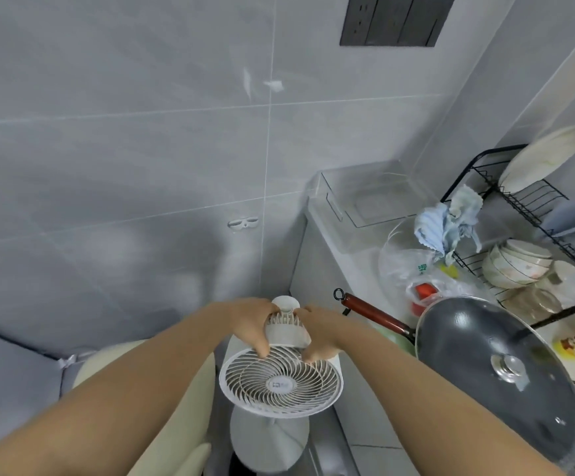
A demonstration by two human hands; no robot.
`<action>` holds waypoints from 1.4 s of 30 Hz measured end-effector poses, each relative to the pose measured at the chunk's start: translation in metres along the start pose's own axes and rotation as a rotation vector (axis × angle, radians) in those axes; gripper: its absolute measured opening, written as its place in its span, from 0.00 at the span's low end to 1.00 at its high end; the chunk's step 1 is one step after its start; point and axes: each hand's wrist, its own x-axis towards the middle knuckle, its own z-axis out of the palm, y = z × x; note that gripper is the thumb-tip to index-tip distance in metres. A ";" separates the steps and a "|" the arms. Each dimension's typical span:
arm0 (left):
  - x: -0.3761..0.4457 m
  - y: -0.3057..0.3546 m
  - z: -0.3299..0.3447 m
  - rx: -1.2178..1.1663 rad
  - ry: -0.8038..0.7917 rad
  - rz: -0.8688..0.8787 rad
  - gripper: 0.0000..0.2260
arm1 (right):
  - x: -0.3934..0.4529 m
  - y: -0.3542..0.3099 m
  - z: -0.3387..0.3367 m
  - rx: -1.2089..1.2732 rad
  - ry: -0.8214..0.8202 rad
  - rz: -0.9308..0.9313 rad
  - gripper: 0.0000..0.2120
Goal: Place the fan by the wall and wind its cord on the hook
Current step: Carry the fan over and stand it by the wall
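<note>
A white standing fan (280, 384) stands low in the middle of the view, its round grille facing up at me and its round base (268, 444) on the floor below. My left hand (251, 324) grips the left side of the motor housing behind the grille. My right hand (320, 334) grips the right side of that housing. A small white hook (243, 223) is stuck on the grey tiled wall above the fan. I cannot see the fan's cord.
A counter (358, 269) runs along the right with a lidded wok (495, 372), its red handle (371, 314) pointing toward the fan. A clear box (368, 201), plastic bags, cloths and a black dish rack (519, 214) with bowls stand behind. A dark socket panel (395, 20) is high on the wall.
</note>
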 end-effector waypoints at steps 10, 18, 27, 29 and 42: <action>0.030 -0.042 -0.046 -0.064 0.047 -0.081 0.37 | 0.067 0.002 -0.060 -0.119 -0.042 -0.107 0.46; 0.068 -0.051 -0.088 -0.100 0.127 -0.247 0.37 | 0.138 0.040 -0.105 -0.129 -0.033 -0.263 0.48; 0.128 -0.042 -0.109 -0.045 0.139 -0.253 0.45 | 0.175 0.094 -0.115 -0.092 -0.030 -0.279 0.54; 0.141 -0.039 -0.116 -0.026 0.127 -0.240 0.45 | 0.182 0.105 -0.117 -0.088 -0.024 -0.272 0.53; 0.214 -0.055 -0.160 0.133 0.046 -0.070 0.49 | 0.225 0.142 -0.132 -0.006 -0.031 -0.117 0.56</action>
